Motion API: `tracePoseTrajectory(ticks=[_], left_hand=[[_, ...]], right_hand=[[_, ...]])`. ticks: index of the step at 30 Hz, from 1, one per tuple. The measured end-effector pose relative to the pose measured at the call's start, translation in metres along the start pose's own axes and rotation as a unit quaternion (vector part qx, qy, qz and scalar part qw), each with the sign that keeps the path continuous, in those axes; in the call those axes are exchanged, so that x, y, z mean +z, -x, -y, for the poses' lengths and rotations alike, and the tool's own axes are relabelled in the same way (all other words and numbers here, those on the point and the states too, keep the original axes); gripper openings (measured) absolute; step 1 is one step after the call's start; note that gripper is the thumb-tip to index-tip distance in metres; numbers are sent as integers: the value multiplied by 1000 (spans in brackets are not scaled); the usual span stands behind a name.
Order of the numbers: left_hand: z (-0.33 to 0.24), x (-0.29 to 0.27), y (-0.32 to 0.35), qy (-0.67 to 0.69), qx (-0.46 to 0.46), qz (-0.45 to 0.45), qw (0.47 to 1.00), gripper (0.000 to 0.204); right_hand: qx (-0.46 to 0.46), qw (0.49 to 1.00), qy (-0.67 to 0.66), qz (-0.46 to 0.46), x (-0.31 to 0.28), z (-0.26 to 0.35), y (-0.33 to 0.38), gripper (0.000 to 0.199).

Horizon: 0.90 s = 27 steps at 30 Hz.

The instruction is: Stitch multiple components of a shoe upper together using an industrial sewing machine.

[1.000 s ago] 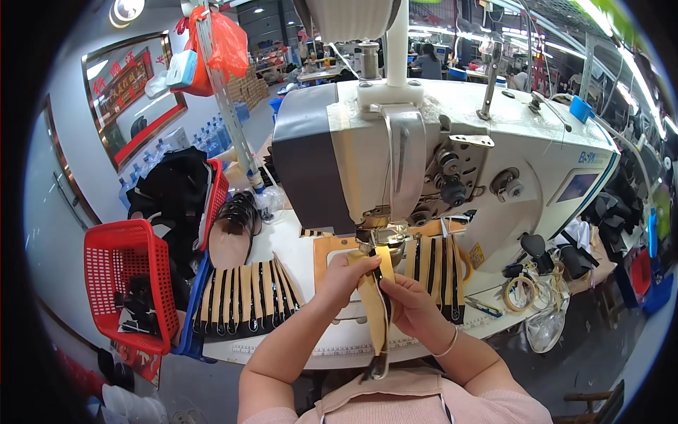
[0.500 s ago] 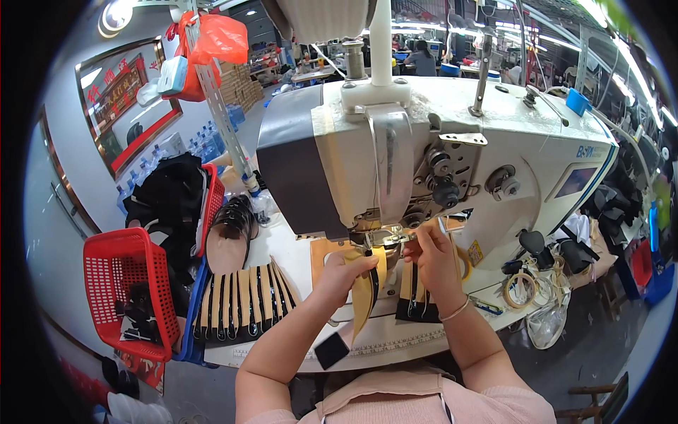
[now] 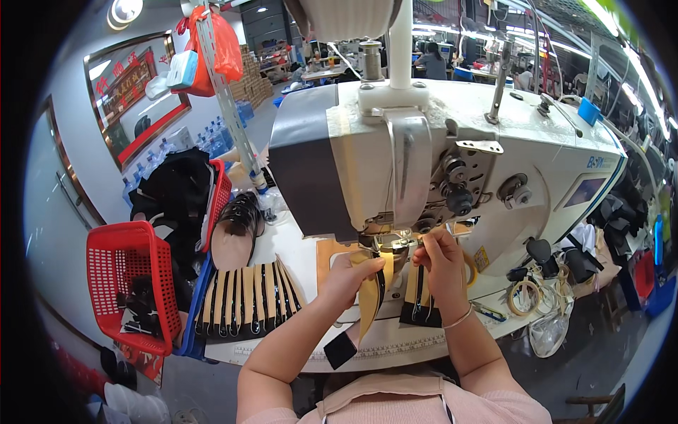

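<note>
A white and dark grey sewing machine stands in front of me. My left hand is closed, thumb on top, on a tan piece with a black edge lying below the presser foot. That piece hangs down toward the table's front edge. Beside the metal foot, my right hand is pinched; whatever lies between its fingertips is too small to make out. Below this hand rest more tan and black strips. A black patch sits at the table's front edge.
Left on the white table lie a fan of tan and black strips and a black shoe. Red baskets flank the table. Tape rolls and a cutter knife lie at right.
The whole view has shifted slightly, so the machine appears farther right. My left hand still holds the tan piece, and my right hand stays pinched by the foot.
</note>
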State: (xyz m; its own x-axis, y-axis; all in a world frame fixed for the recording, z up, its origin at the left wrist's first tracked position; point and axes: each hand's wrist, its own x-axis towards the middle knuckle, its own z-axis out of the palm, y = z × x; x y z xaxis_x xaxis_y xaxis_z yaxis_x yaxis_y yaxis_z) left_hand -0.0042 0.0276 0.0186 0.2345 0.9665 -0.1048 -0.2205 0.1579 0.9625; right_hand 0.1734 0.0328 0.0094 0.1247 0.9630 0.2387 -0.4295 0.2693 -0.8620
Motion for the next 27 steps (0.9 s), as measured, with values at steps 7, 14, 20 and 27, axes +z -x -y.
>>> tracePoseTrajectory(ticks=[7, 14, 20, 27], left_hand=[[-10, 0, -2, -39, -35, 5, 999, 24], [-3, -3, -3, -91, 14, 7, 996, 27], [-5, -2, 6, -181, 71, 8, 981, 32], [15, 1, 13, -73, 84, 4, 994, 27]], right_hand=[[-7, 1000, 10, -10, -3, -8, 0, 16], [46, 993, 59, 92, 2, -40, 42, 20], [189, 963, -79, 174, 7, -32, 53, 13], [160, 965, -24, 206, -5, -27, 56, 13]])
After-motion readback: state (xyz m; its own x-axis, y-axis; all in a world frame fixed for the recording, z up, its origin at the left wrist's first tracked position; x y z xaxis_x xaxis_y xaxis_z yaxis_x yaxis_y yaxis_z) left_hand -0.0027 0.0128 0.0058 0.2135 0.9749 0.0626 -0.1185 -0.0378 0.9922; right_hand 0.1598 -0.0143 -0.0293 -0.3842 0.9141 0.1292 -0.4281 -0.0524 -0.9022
